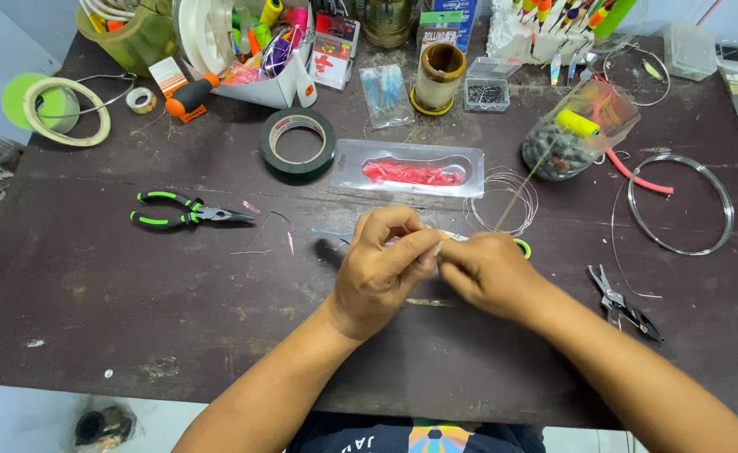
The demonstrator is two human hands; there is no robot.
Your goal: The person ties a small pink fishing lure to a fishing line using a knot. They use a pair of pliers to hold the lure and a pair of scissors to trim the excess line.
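**Small tackle piece in hand, work unfinished**

Both hands met just below the clear plastic blister tray of red lures (409,169). The left hand (383,273) and right hand (488,273) were closed in pinches on a small pale piece (443,239) between them. Judged mid-assembly: green-handled pliers (182,210), left of the tray, lay untouched.

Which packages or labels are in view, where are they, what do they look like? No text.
Clear plastic blister pack: table centre, beyond both hands; oblong, red pieces inside.
Small clear bag: behind the blister pack; blue contents.
Red and white card packet: back centre, upright, rectangular.
Clear plastic box: back, right of the brown thread spool; small dark metal parts.
Clear bag: right back; dark pieces, yellow tube.
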